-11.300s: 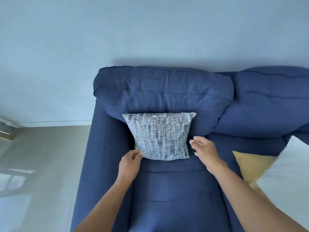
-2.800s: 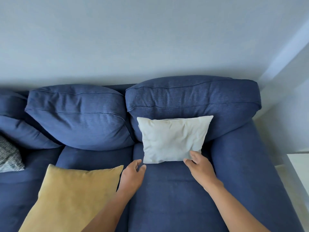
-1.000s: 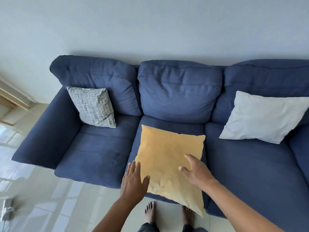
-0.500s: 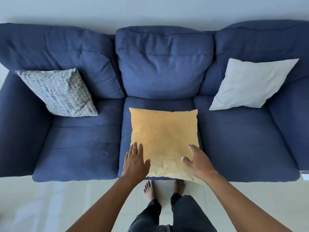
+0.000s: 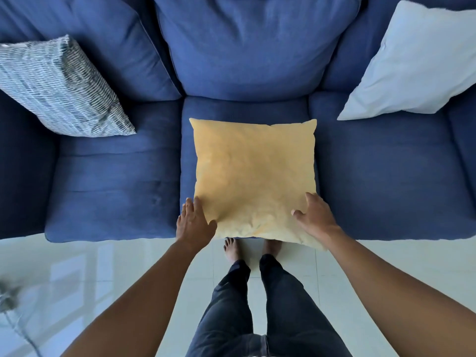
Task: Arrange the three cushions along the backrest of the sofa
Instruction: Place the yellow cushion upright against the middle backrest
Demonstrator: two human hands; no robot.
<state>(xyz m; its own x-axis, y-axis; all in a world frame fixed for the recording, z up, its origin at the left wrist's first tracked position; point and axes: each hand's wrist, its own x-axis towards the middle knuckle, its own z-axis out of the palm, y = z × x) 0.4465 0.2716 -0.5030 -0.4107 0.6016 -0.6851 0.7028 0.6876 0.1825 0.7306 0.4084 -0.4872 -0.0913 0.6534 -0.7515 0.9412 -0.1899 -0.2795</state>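
A yellow cushion (image 5: pixel 255 176) lies flat on the middle seat of the blue sofa (image 5: pixel 116 189), its near edge hanging over the seat front. My left hand (image 5: pixel 194 222) grips its near left corner and my right hand (image 5: pixel 313 217) grips its near right corner. A grey patterned cushion (image 5: pixel 59 91) leans against the left backrest. A white cushion (image 5: pixel 417 65) leans against the right backrest. The middle backrest (image 5: pixel 247 45) has nothing against it.
I stand barefoot on pale glossy floor tiles (image 5: pixel 90 274) right in front of the sofa, my legs (image 5: pixel 257 305) below the yellow cushion. A cable or small object (image 5: pixel 10 305) lies on the floor at the far left.
The view has tilted down and closer to the sofa. My hands have spread from the yellow cushion's near edge to its two near corners. The other two cushions have stayed put.
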